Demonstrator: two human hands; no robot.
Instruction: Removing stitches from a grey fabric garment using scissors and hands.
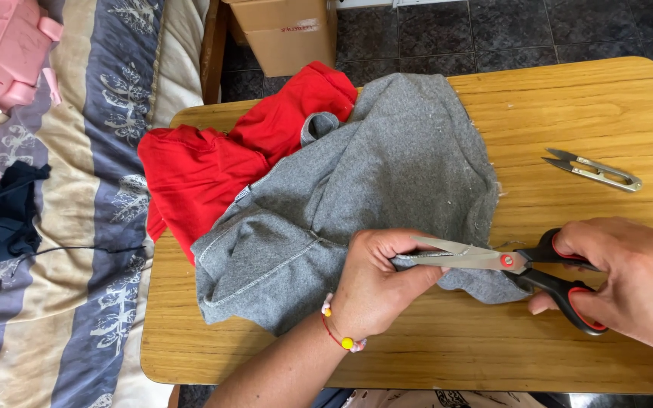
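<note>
One wooden table (614, 113), rounded at the corners, carries two cloths and two cutters. The grey fleece (387, 174) lies at the table's middle, part covering the red cloth (205, 170) toward its far left corner. The left hand (379, 283) pinches the fleece's near edge. The right hand (636, 279), cut off at the wrist, grips black-and-red scissors (508, 264), blades open at that edge. Steel snips (595, 170) lie toward the table's right.
</note>
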